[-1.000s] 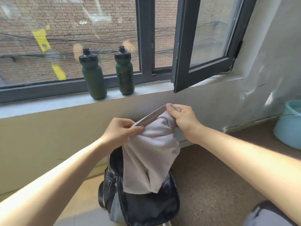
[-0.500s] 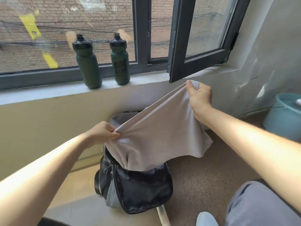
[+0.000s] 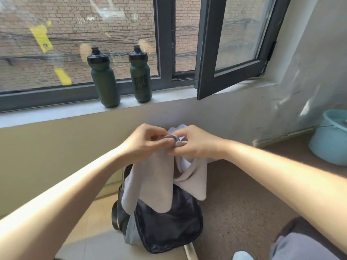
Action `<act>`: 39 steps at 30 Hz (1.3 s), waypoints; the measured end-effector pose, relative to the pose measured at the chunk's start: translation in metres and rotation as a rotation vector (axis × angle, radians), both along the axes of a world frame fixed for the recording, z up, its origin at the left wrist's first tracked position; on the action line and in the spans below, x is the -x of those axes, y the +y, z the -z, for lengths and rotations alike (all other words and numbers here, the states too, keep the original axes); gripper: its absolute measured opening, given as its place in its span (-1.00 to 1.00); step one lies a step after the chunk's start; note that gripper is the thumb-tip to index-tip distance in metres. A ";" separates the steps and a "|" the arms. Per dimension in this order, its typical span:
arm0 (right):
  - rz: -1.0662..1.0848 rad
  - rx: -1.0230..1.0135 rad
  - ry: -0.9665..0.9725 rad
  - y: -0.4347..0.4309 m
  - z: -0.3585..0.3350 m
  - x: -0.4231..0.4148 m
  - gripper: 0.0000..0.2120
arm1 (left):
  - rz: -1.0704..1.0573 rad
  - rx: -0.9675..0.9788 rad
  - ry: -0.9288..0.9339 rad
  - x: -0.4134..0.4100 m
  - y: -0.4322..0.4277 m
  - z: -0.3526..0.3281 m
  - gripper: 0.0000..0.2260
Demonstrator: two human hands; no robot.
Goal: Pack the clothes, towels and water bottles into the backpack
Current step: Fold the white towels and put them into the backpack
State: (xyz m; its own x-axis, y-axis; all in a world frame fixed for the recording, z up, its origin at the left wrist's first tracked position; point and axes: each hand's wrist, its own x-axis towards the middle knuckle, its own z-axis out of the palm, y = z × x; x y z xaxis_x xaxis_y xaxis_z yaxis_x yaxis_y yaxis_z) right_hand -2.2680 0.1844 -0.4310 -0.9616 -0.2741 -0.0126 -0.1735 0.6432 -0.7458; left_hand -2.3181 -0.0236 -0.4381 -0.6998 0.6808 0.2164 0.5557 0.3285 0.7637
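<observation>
Grey cloth (image 3: 159, 177), soft like a towel, hangs at frame centre with its gathered top edge pinched between both hands. The left hand (image 3: 144, 143) and right hand (image 3: 195, 143) meet there, fingers curled on the fabric and touching each other. Which fingers carry the grip cannot be told.

The cloth's lower folds drape over the top of a black backpack (image 3: 169, 226), which stands upright on the floor below centre, close to the wall. The cloth hides the backpack's opening and contents.

Writing: the right bottle (image 3: 140, 79) bears dark block lettering in two lines, too blurred to read. The left bottle (image 3: 105, 83) stands near it, not touching. Both are dark green with black caps, upright on the window sill (image 3: 56, 115), upper left of centre.

Edges: an open window sash (image 3: 234, 53) swings inward at upper right, its lower corner hanging over the sill above and right of the hands. A pale blue bucket (image 3: 330, 143) sits at the right edge, cut off by the frame and well apart from the backpack, with brown speckled floor (image 3: 244, 194) between them. A grey trouser knee (image 3: 304, 246) is cut off at lower right.
</observation>
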 end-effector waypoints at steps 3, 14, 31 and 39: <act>0.045 0.043 0.019 0.002 0.004 0.007 -0.69 | -0.123 0.031 -0.015 0.002 -0.003 0.001 -0.76; 0.666 0.374 0.139 0.040 0.001 0.030 -0.52 | -0.207 0.288 -0.278 0.021 -0.039 0.027 -0.47; 0.322 0.730 -0.211 0.031 -0.016 -0.002 -0.79 | -0.260 -0.417 -0.599 0.002 -0.006 0.007 -0.69; -0.128 0.706 -0.352 0.027 -0.022 -0.011 -0.49 | -0.195 -0.467 -0.639 -0.008 -0.002 0.001 -0.75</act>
